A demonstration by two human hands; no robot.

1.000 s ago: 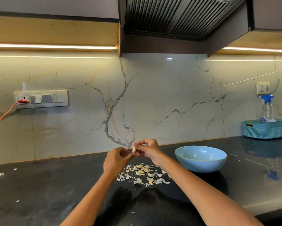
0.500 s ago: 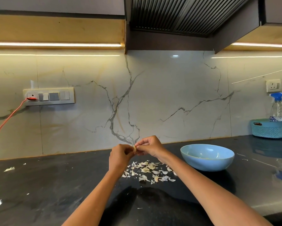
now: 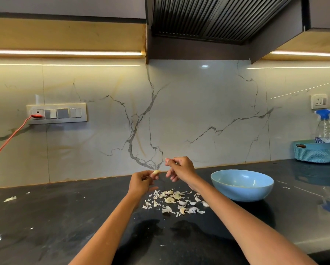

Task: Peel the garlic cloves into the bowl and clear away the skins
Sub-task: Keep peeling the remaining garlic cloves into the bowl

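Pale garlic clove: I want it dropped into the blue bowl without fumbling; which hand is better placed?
Left hand: its fingers already pinch the pale garlic clove. The right hand, nearer the blue bowl, seems to pinch skin.

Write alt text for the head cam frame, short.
Over a black countertop, a person's left hand holds a garlic clove while the right hand pinches a scrap of skin beside it. A pile of garlic skins lies below the hands, left of a blue bowl.
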